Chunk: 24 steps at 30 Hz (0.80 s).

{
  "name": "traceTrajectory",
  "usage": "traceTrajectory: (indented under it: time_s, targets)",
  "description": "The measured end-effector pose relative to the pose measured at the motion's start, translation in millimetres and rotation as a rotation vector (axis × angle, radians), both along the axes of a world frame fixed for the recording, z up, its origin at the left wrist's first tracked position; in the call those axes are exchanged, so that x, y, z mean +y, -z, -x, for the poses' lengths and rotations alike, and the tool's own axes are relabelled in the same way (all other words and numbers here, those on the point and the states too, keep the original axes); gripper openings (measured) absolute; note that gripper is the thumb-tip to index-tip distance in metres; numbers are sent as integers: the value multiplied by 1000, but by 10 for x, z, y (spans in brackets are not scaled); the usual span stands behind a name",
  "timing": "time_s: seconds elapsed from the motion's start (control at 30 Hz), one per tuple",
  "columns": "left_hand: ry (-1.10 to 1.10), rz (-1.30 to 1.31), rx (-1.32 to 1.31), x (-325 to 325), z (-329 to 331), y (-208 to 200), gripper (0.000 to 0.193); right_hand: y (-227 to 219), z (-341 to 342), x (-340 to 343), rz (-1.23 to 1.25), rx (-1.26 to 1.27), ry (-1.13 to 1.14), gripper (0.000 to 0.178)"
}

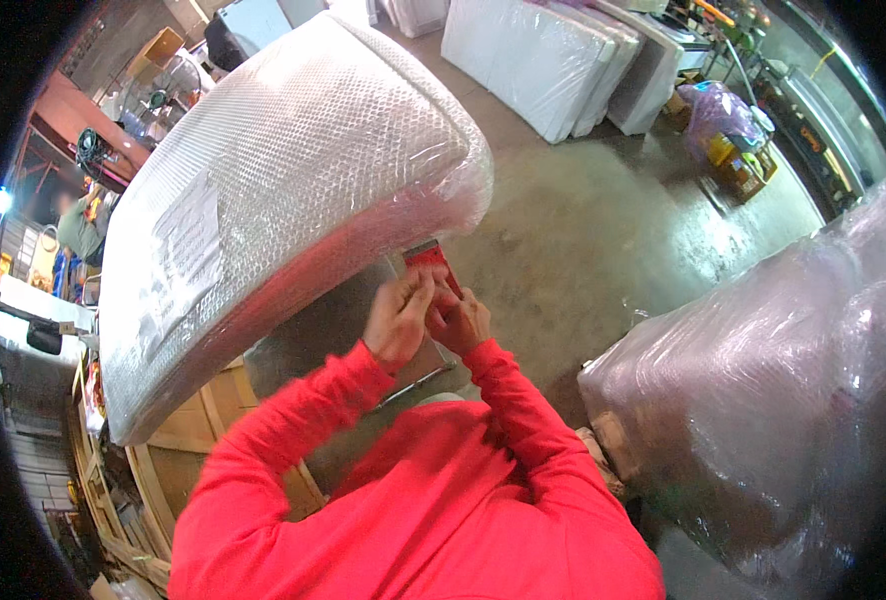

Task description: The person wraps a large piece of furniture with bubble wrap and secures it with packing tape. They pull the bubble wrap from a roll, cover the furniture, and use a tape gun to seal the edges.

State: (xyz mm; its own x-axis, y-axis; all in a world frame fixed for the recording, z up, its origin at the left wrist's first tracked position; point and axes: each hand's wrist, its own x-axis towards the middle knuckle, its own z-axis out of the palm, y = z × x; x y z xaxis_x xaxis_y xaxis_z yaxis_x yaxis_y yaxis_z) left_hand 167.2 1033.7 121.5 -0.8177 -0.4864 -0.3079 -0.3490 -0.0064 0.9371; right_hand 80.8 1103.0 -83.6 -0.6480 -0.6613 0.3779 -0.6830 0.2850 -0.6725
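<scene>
Concrete floor [603,230], grey and scuffed, fills the middle of the view.

Large bubble-wrapped panel [283,190]: curved, padded, wrapped in bubble sheet under clear film, a white paper label on its left face. It leans tilted from upper centre down to lower left. Its lower end sits by wooden crate frames [163,470].

Second wrapped bulk item [783,420] at right: clear stretch film over a pale mass, standing well apart from the panel, across the floor.

White wrapped slabs [553,60] stand upright in a row at the top, far from the hands. Purple bag and cardboard boxes [723,130] to their right.

Grey flat sheet [333,330] lies below the panel's lower edge, behind the hands.

Person's own arms in red sleeves [413,500] enter from the lower edge and meet at centre.

Left hand [398,315]: fingers curled, raised, fingertips on the small red object.

Right hand [460,320]: just beside the left, touching it, thumb and fingers also closed on the red object's lower part.

Small red object [427,257]: flat, rectangular, pinched between both hands, upper end poking out just under the panel's lower right edge. Whether it touches the film cannot be told. Its kind is too blurred to identify.
</scene>
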Motion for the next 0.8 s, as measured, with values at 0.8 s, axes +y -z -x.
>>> traceTrajectory:
  time_s: [0.8]
  targets:
    - [131, -583, -173, -518, -185, 884, 39, -994, -545, 1361, 164, -11, -6, 84]
